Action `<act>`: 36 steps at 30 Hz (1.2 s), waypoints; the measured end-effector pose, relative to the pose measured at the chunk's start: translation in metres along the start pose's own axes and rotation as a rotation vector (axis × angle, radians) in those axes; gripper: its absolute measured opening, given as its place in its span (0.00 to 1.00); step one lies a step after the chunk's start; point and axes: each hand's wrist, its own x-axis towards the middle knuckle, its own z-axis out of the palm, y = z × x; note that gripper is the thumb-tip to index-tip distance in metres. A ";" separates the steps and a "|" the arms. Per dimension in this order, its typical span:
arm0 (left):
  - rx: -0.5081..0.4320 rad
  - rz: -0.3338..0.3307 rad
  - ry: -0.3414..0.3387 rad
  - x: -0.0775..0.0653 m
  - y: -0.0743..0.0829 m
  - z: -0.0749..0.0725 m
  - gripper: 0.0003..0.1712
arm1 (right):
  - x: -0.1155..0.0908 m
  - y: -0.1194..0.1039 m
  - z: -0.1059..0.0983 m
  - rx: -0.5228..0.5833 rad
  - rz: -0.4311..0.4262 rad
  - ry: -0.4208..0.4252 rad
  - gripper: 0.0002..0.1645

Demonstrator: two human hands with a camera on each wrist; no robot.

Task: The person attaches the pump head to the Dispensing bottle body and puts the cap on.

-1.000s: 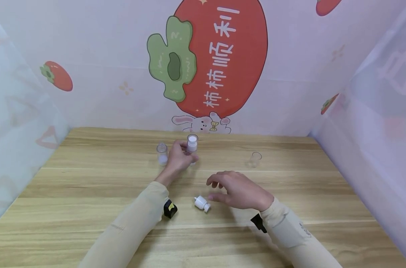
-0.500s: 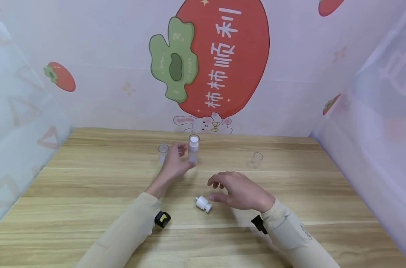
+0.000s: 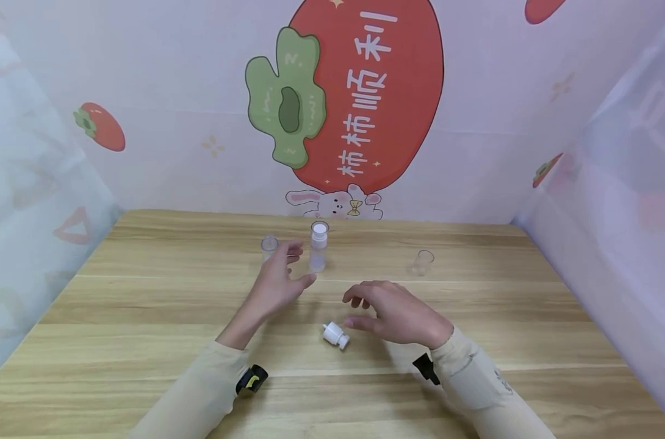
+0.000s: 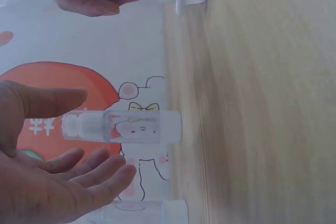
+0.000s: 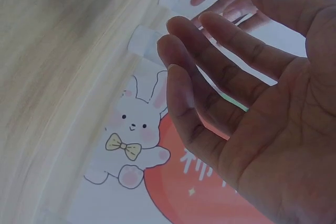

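Toward the back of the table stands an upright clear bottle (image 3: 318, 256) with a white pump top under a transparent cover. My left hand (image 3: 274, 280) hovers just to its front left, fingers spread and nothing held; the left wrist view shows a gap between the fingers and the bottle (image 4: 134, 128). Partly behind that hand is a second clear bottle (image 3: 269, 245). A loose white pump head (image 3: 335, 335) lies on its side nearer the front. Beside it, my right hand (image 3: 395, 312) holds nothing, its fingers loosely bent, the thumb close to the pump head.
A small clear cap (image 3: 423, 263), like an empty cup, stands at the back right of the wooden table (image 3: 530, 305). Printed cloth walls (image 3: 162, 164) rise behind the table and along both sides.
My left hand has let go of the covered bottle and drawn back toward the front left, leaving it standing on the table. The right hand has hardly moved.
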 end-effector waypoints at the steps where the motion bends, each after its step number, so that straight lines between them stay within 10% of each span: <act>1: -0.001 0.006 0.004 -0.001 0.000 -0.002 0.37 | 0.000 0.000 0.000 0.000 0.002 0.002 0.22; 20: -0.054 0.068 0.087 -0.006 0.005 -0.024 0.26 | 0.003 0.003 0.007 -0.012 0.013 0.018 0.21; 31: -0.092 0.195 0.364 0.001 -0.005 -0.043 0.22 | 0.003 0.000 0.013 -0.027 -0.008 0.022 0.22; 36: -0.089 0.155 0.418 0.005 -0.014 -0.046 0.25 | 0.003 -0.001 0.015 -0.031 -0.001 0.012 0.23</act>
